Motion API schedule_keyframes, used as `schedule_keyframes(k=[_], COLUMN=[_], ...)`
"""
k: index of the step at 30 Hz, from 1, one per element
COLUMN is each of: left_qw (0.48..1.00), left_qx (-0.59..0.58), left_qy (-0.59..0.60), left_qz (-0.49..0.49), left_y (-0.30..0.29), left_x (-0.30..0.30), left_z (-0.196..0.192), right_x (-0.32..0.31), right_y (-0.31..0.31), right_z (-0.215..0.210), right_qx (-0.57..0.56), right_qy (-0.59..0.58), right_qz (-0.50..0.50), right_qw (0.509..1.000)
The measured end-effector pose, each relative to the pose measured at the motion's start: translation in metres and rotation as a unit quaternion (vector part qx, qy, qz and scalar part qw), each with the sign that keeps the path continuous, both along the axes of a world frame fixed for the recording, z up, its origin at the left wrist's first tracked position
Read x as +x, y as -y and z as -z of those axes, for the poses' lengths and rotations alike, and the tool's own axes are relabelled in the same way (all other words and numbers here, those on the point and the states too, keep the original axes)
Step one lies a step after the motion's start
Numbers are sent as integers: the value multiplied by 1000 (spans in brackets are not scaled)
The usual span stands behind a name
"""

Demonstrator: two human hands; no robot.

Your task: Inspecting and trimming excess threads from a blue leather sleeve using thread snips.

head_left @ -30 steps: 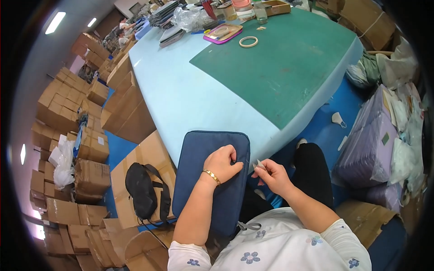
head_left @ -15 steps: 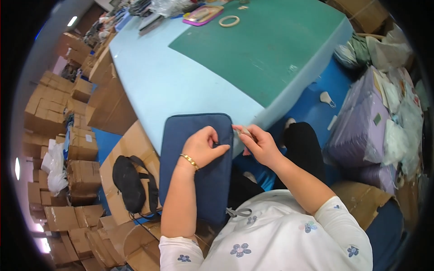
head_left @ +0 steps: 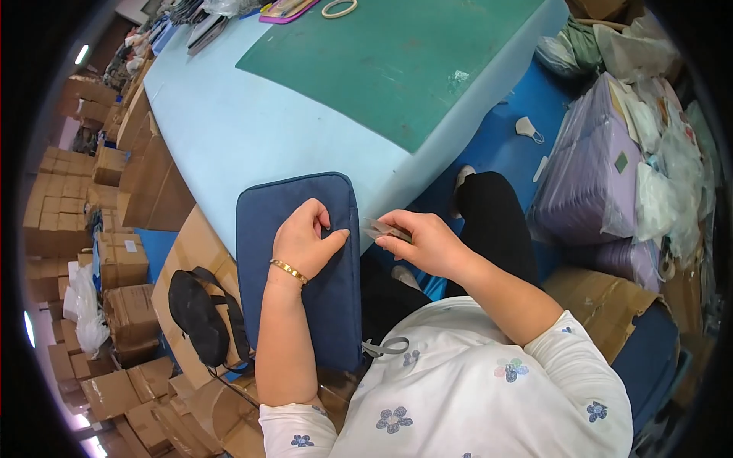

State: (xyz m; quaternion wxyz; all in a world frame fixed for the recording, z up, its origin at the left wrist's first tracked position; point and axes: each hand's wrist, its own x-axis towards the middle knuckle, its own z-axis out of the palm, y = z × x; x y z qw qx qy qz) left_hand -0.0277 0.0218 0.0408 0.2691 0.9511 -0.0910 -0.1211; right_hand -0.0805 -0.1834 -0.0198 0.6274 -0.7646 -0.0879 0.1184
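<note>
A navy blue zip case (head_left: 321, 305), flat like a laptop sleeve, lies partly over the table's near corner and reaches toward my lap. On its upper part rests my left hand (head_left: 309, 240), fingers curled down against the fabric and thumb along the right edge, holding the case. Just right of that edge, my right hand (head_left: 424, 240) is closed around small metal thread snips (head_left: 376, 228). Their blades point left at the case's side, close to my left thumb. A grey strap loop (head_left: 388, 347) sticks out at the case's lower right corner.
The light blue table (head_left: 206, 122) carries a green cutting mat (head_left: 397, 61) and a tape roll (head_left: 339, 8). A black pouch (head_left: 200, 317) lies on cardboard at left, near stacked boxes (head_left: 122, 259). Plastic-wrapped purple cases (head_left: 588, 168) are piled at right. A white mask (head_left: 527, 128) lies on the blue floor.
The snips' blades now show plainly, pointing left from my right hand. My left hand keeps its place on the case. The whole view has shifted a little.
</note>
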Motion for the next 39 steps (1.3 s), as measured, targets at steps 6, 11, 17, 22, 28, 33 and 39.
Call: schedule_keyframes(k=[6, 11, 17, 22, 28, 33, 39], left_qw=[1000, 1000, 999, 999, 999, 999, 998], left_qx=[-10, -16, -16, -28, -30, -35, -27], left_qy=[-6, 10, 36, 41, 37, 35, 45], left_qz=[-5, -11, -19, -18, -20, -17, -19], left_y=[1, 1, 3, 1, 1, 3, 1], left_x=[-1, -2, -2, -3, -2, -2, -2], left_z=[-1, 2, 7, 9, 10, 10, 12], right_x=[2, 7, 11, 16, 18, 18, 18], right_y=[-2, -7, -15, -14, -16, -17, -19], right_z=[-6, -10, -12, -21, -35, -41, -34], right_qx=[-91, -143, -212, -258, -325, -352, -374], right_qy=[76, 127, 142, 138, 139, 154, 169], right_qz=[22, 28, 30, 2, -29, -38, -44], right_qw=[993, 981, 966, 956, 935, 923, 911])
